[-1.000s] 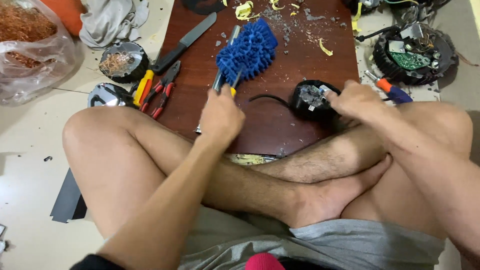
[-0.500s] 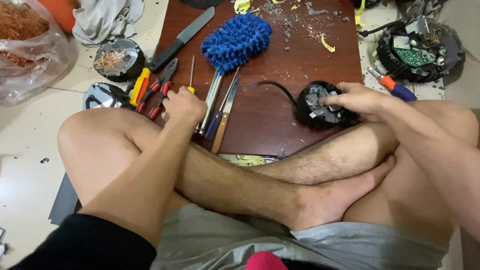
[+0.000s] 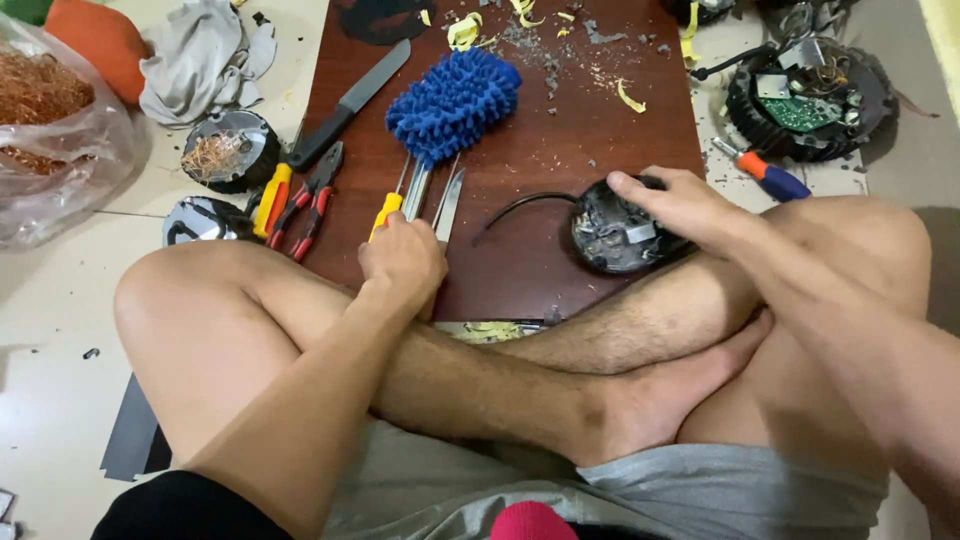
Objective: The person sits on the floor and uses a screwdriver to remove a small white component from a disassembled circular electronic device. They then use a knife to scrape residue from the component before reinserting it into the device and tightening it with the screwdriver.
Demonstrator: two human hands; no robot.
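Screwdriver (image 3: 388, 212) with the yellow handle lies on the dark red board (image 3: 560, 120), its grip just under the left hand (image 3: 403, 262), whose fingers are curled down over the near ends of the tools; whether they have closed on the handle or only rest on it, I cannot tell from here. Right beside it lie two bare metal blades (image 3: 432, 195), thin and pointed (that is my worry: a blind grab could catch an edge or drag the wrong tool along). The right hand (image 3: 672, 205) is spread over a round black housing (image 3: 615, 235), thumb and fingers pressing its rim, and the thing sits at the board's edge against the shin, so a hard pry might tip it off or drive a tip toward bare skin. Its inside looks grey, gritty and broken, with a stiff black cable curling out. Further out: a fluffy blue duster head (image 3: 455, 100), a long black-handled knife (image 3: 350, 103), red-gripped pliers (image 3: 310, 205), yellow shavings and grey crumbs scattered on the wood, a second opened round unit with a green circuit board (image 3: 808, 95), and a clear bag of copper wire (image 3: 45, 130).
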